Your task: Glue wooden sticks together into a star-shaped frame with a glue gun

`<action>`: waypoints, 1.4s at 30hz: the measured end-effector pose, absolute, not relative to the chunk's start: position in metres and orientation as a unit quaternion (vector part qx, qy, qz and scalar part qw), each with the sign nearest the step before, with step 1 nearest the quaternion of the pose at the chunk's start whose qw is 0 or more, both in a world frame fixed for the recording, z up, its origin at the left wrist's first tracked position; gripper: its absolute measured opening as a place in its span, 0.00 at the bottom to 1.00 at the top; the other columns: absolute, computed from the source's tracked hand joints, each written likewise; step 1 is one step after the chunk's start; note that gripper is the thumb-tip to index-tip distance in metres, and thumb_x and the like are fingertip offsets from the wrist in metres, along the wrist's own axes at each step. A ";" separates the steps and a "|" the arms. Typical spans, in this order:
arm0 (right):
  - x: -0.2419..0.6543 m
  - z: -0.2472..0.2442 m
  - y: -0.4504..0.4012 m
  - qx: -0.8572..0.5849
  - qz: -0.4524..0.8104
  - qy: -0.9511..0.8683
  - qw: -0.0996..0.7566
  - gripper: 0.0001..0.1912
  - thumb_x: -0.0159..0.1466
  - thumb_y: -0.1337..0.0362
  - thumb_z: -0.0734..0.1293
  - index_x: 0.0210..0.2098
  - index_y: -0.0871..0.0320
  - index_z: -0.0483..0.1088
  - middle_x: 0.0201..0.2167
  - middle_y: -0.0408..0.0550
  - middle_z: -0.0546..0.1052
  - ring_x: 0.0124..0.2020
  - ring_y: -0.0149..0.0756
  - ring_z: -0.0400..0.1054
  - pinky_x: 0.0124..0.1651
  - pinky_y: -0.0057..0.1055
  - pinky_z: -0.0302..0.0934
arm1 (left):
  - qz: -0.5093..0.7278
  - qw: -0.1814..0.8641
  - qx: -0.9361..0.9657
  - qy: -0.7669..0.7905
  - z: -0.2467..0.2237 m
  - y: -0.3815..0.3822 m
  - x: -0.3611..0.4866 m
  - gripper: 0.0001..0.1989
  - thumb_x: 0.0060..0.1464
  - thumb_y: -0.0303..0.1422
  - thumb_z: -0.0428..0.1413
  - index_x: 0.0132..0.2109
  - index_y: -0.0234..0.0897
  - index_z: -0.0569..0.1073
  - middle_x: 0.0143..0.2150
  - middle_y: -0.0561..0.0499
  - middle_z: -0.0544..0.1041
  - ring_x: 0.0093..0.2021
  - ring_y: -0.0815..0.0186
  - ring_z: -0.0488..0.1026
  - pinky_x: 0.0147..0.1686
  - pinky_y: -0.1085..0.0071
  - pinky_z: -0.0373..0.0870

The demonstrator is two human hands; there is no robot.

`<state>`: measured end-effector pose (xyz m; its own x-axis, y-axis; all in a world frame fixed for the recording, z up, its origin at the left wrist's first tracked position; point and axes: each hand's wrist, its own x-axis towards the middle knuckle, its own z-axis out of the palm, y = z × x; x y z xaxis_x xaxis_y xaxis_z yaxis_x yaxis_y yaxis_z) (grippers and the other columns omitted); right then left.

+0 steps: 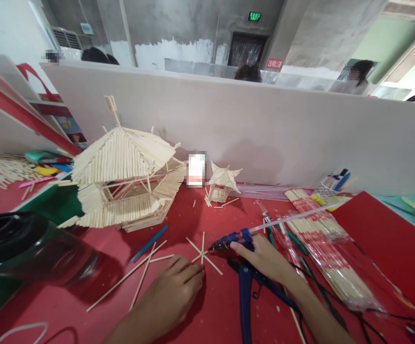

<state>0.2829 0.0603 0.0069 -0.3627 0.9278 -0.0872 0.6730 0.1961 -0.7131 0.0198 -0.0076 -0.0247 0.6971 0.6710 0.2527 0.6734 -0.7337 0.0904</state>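
On the red tabletop (207,217) lies a star of thin wooden sticks (212,265). My right hand (264,255) is wrapped round a blue hot glue gun (230,240), its nozzle at the star's centre and a long clear glue stick (282,220) out of its back. Fingertips of my left hand (180,286) are together at the star's lower left; whatever they pinch is hidden. Loose sticks (121,285) and a blue pen-like tool (149,243) lie left of the star. Blue-handled cutters (245,301) rest below the glue gun.
A large stick pavilion (124,162) stands at the left behind a dark bottle (31,253). Further back are a small stick pavilion (224,184) and a white partition (228,119). Packaged sticks (332,248), cables and a pen holder (327,187) are on the right. People are beyond the partition.
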 end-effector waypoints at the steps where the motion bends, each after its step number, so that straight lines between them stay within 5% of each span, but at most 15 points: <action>1: 0.284 0.006 0.060 -0.533 0.342 -0.751 0.184 0.23 0.67 0.46 0.61 0.28 0.57 0.72 0.27 0.45 0.78 0.31 0.41 0.71 0.36 0.32 0.62 | -0.141 0.014 -0.920 -0.365 -0.025 -0.010 0.021 0.14 0.62 0.24 0.52 0.53 0.35 0.73 0.52 0.46 0.79 0.43 0.58 0.73 0.47 0.59 0.65; 16: 0.314 0.001 0.072 -0.542 0.367 -0.739 0.161 0.18 0.60 0.53 0.64 0.43 0.58 0.73 0.42 0.52 0.80 0.43 0.49 0.73 0.48 0.40 0.67 | -0.159 0.005 -0.926 -0.343 -0.021 -0.021 0.027 0.09 0.61 0.25 0.54 0.47 0.37 0.74 0.44 0.48 0.79 0.40 0.60 0.72 0.45 0.62 0.65; 22: 0.313 -0.012 0.076 -0.557 0.312 -0.747 0.187 0.21 0.63 0.52 0.63 0.50 0.58 0.69 0.51 0.56 0.76 0.52 0.50 0.70 0.56 0.45 0.62 | -0.171 0.034 -0.840 -0.514 -0.011 0.003 -0.009 0.11 0.63 0.24 0.48 0.41 0.38 0.75 0.39 0.47 0.76 0.40 0.57 0.70 0.43 0.60 0.65; 42: 0.298 -0.023 0.087 -0.567 0.227 -0.783 0.121 0.14 0.65 0.69 0.59 0.49 0.58 0.67 0.46 0.55 0.76 0.49 0.44 0.70 0.52 0.36 0.60 | -0.022 0.010 -0.825 -0.565 -0.012 0.013 -0.026 0.14 0.66 0.23 0.43 0.39 0.34 0.74 0.37 0.43 0.75 0.38 0.53 0.70 0.40 0.59 0.63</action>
<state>0.2975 0.0871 -0.0235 -0.3284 0.9422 -0.0667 0.8321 0.2551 -0.4925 -0.0256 0.0129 -0.0119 0.3601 0.9317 0.0473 0.9326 -0.3608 0.0088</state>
